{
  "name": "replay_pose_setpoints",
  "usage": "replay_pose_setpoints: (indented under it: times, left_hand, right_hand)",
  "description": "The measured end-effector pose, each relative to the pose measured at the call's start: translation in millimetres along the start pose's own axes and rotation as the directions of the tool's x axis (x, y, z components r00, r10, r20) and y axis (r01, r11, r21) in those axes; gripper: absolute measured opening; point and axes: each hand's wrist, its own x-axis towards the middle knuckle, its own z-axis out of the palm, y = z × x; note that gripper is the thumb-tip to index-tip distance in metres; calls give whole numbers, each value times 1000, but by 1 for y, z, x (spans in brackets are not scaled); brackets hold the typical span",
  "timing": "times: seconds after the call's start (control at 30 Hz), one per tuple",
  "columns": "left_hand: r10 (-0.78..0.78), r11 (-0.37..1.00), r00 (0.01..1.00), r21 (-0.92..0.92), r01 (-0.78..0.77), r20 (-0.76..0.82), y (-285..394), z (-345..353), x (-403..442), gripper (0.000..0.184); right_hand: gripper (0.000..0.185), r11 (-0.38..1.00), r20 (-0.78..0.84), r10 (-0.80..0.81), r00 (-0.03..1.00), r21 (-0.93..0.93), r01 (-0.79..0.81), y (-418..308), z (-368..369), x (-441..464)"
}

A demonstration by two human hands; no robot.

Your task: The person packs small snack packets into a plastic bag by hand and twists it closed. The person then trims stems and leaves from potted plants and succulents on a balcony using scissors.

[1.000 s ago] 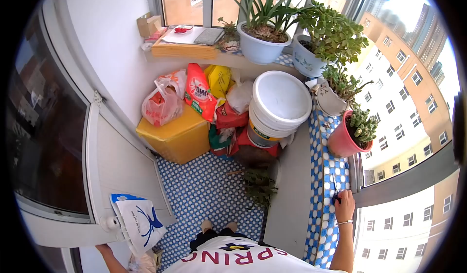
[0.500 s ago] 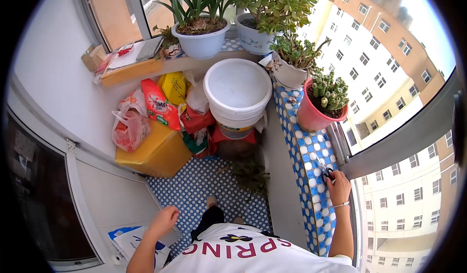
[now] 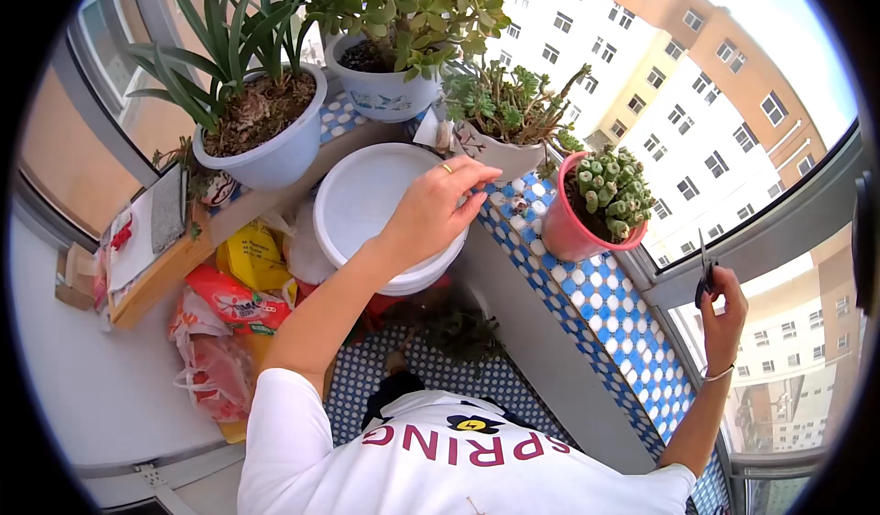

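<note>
- Right hand [image 3: 724, 302] is clasping scissors [image 3: 705, 276] by their dark handles, blades pointing upward in front of the grey window frame [image 3: 784, 212].
- Left hand [image 3: 438, 201] is hovering well apart from the right, over a white bucket [image 3: 353, 194]; its fingers are curling loosely, with nothing visible in them.
- Its fingertips are pointing toward a cream pot [image 3: 502, 155] holding a green succulent [image 3: 518, 102]; whether they are touching it, I cannot tell.
- Between the hands, a pink pot [image 3: 570, 226] with a knobbly cactus [image 3: 610, 189] is standing on the blue-and-white tiled ledge [image 3: 610, 313].
- Beyond the bucket, a pale blue pot [image 3: 298, 148] is bearing a long-leaved plant [image 3: 234, 47].
- Left of the forearm, a red packet [image 3: 238, 299] is lying against a yellow bag [image 3: 252, 254].
</note>
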Motion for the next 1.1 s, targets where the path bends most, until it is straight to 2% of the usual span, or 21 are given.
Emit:
replay_pose_setpoints:
  times: [0.03, 0.1, 0.17, 0.23, 0.3, 0.43, 0.47, 0.53, 0.6, 0.7, 0.73, 1.1]
  left_hand:
    - [27, 999, 1000, -40, -26, 16, -9, 1, 28, 31]
    - [63, 997, 998, -34, -63, -14, -27, 9, 75, 30]
    - [275, 961, 961, 53, -273, -32, -32, 12, 106, 25]
    - [458, 867, 889, 222, -445, -8, -37, 19, 120, 19]
    - [605, 690, 791, 439, -576, 88, -40, 31, 127, 12]
    - [571, 551, 789, 606, -574, 228, -49, 42, 141, 6]
    - [578, 542, 793, 637, -548, 190, -51, 43, 147, 7]
    - [416, 761, 899, 489, -427, 139, -55, 43, 155, 7]
    - [250, 900, 957, 331, -285, 144, -61, 37, 163, 12]
    - [136, 941, 962, 273, -200, 235, -61, 29, 171, 16]
    - [19, 972, 955, 217, -87, 296, -63, 27, 176, 18]
    - [105, 989, 954, 76, -131, 281, -68, 18, 171, 10]
  right_hand:
    - [30, 985, 35, -88, 996, -145, 92, -29, 3, 23]
    - [34, 937, 135, -165, 977, -287, 198, -66, 16, 63]
    - [34, 823, 252, -256, 933, -450, 347, -89, 29, 93]
    - [36, 751, 315, -270, 910, -522, 404, -106, 39, 113]
    - [36, 692, 389, -255, 885, -566, 448, -107, 42, 127]
    - [37, 596, 428, -274, 861, -628, 501, -105, 42, 149]
    - [37, 563, 442, -324, 836, -620, 546, -103, 43, 155]
    - [39, 525, 478, -367, 798, -603, 601, -93, 47, 170]
    - [37, 499, 509, -421, 751, -562, 660, -84, 58, 185]
    - [35, 469, 533, -498, 684, -498, 729, -71, 79, 204]
    - [35, 458, 543, -499, 675, -496, 738, -69, 85, 209]
    - [35, 495, 532, -509, 677, -463, 735, -56, 114, 229]
